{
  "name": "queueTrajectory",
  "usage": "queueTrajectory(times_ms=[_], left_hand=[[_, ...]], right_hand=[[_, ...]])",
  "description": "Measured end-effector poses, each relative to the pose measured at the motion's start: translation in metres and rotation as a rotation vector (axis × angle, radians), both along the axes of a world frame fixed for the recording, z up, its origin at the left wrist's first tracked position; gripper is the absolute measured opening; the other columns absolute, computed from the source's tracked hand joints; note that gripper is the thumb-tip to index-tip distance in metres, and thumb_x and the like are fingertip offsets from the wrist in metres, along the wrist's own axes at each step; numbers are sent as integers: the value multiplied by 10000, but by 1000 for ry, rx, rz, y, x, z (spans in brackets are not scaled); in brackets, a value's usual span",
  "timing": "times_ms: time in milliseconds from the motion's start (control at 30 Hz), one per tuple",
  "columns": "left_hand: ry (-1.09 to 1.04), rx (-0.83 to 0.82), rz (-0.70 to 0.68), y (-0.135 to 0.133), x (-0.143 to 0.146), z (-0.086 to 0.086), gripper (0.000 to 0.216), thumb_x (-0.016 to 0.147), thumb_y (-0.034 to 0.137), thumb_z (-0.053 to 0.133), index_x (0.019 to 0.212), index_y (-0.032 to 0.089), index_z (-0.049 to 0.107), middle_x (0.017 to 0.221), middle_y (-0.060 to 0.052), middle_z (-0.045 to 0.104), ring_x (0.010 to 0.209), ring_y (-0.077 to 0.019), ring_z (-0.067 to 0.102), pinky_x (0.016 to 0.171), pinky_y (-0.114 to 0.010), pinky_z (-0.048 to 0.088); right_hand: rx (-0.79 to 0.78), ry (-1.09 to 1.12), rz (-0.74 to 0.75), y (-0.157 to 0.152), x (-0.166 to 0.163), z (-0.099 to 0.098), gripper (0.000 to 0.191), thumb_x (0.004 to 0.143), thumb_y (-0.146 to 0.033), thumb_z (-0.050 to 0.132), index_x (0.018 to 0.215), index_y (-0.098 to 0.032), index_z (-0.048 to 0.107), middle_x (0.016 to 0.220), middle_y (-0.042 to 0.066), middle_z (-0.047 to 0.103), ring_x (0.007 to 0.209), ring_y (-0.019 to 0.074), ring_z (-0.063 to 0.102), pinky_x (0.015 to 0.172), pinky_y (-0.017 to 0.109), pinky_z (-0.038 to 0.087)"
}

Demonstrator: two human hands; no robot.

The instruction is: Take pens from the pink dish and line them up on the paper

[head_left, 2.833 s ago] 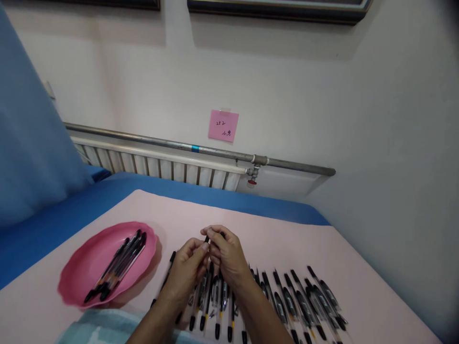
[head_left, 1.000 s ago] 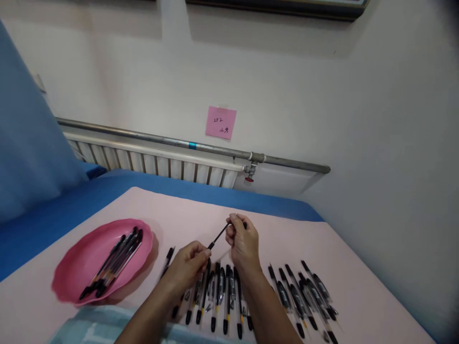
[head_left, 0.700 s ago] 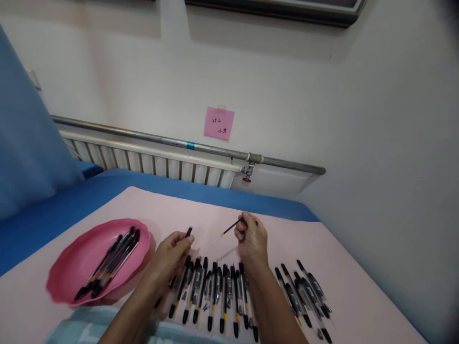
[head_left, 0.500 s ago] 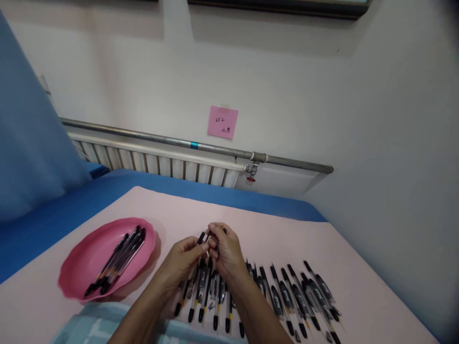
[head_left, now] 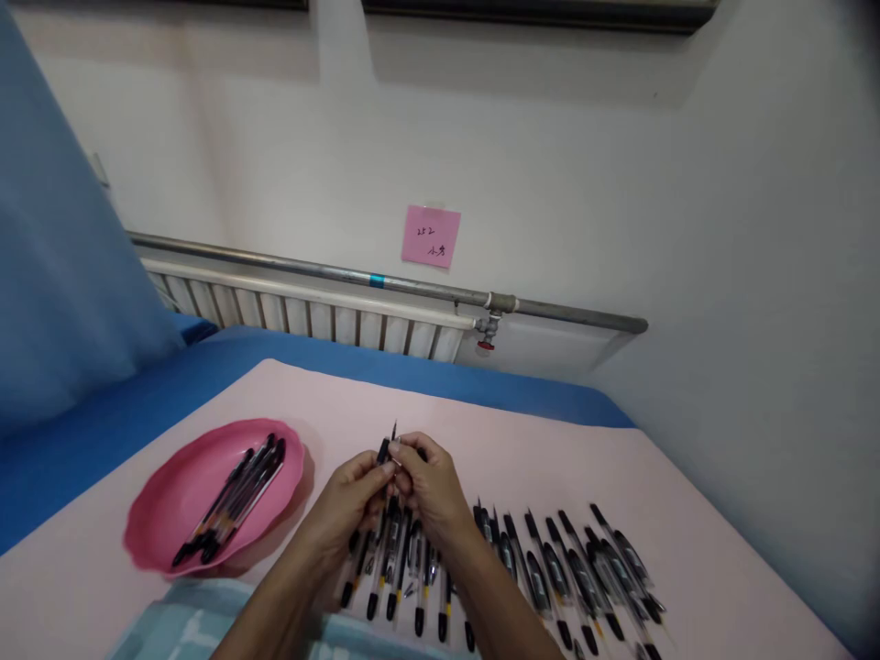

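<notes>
My left hand (head_left: 347,510) and my right hand (head_left: 433,490) meet above a row of pens, fingertips pinched together on one black pen (head_left: 383,451). Its thin tip pokes up just above my fingers. Under my wrists lies a row of black and clear pens (head_left: 405,568) on the pink cloth (head_left: 481,449). More pens (head_left: 584,573) lie in a row to the right. A pink dish (head_left: 171,495) at the left holds several assembled pens (head_left: 234,500).
A blue sheet (head_left: 206,367) lies beyond the pink cloth, with a radiator (head_left: 309,316) and a metal pipe (head_left: 412,289) along the wall. A pink sticky note (head_left: 431,236) is on the wall. A blue curtain (head_left: 55,275) hangs at the left. A pale blue towel (head_left: 185,632) lies near me.
A second ago my hands were apart, the right holding a thin refill and the left a barrel. They have come back together, pinched on one pen.
</notes>
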State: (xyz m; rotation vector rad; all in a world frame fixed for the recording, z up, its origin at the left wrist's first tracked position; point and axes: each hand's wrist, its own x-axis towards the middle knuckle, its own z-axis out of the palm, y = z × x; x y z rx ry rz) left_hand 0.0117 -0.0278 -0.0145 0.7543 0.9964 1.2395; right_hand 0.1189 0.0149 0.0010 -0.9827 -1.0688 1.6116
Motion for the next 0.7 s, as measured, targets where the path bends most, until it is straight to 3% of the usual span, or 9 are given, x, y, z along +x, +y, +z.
queueTrajectory(times_ms=[67,233,367,500,567,700], left_hand=[[-26,-3,-24,-1,-1,1,256,692,365,647,700,157,497,535,76,427,390,-8,275,355,-135,145],[-1,-22,-88,-3,-6,6,268,694,389,637,725,144,535,588,53,457,411,-13,321,362,-132,201],[129,33,-133,-5,-10,8,277,730,420,580,723,143,569,572,51,465,401,-36,373,381,-167,266],[292,84,-154,-10,-16,15,269,738,412,577,745,146,609,602,32,534,519,-82,465,504,-193,358],[334,74,-52,-10,-22,19,282,718,417,598,791,145,624,691,2,585,625,-113,514,578,-210,394],[302,54,305,-6,-39,18,376,689,466,604,861,132,616,835,-52,601,709,-139,533,605,-238,425]], right_hand=[[19,12,12,-5,-5,0,174,645,-296,651,653,-181,520,370,-109,372,299,38,323,306,153,228],[91,-25,15,-2,-4,-2,197,599,-290,683,629,-187,517,417,-97,439,320,56,384,326,176,293],[132,-82,20,-2,-3,-4,186,589,-272,686,624,-184,526,439,-93,451,336,58,394,345,185,319],[173,-117,-61,1,-4,-6,184,585,-283,687,633,-183,540,477,-82,466,364,60,389,363,192,308],[196,-123,-162,8,1,-8,187,591,-303,680,636,-183,543,480,-82,447,369,54,356,370,195,283],[259,-182,-381,25,13,-12,206,595,-344,661,643,-189,533,499,-72,448,420,75,367,419,215,296]])
